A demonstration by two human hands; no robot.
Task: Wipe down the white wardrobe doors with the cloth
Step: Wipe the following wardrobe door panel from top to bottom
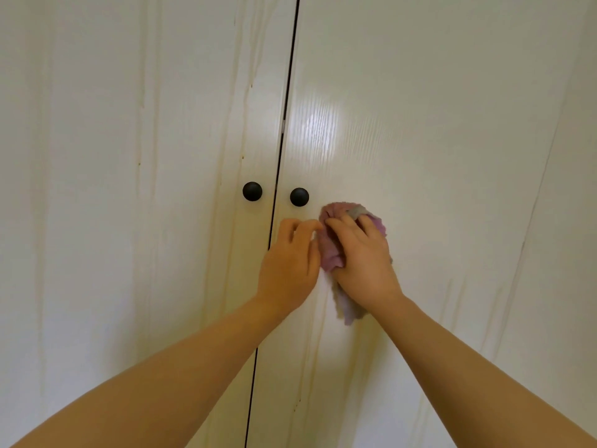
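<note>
Cloth [329, 253], pink and bunched, pressed on right door [436, 156] just below-right of black knob [299, 197], gripped under curled fingers of right hand [361, 263]; left hand [290, 266] alongside, fingers bent, tips touching cloth's edge, pinching or not cannot tell

No readable text is showing anywhere in the frame. The white wardrobe doors [436, 92], the two black knobs [252, 191] at centre (both plain-faced) and the pink cloth [332, 215] just right of centre are carrying no words, brand marks, numbers or signs.
</note>
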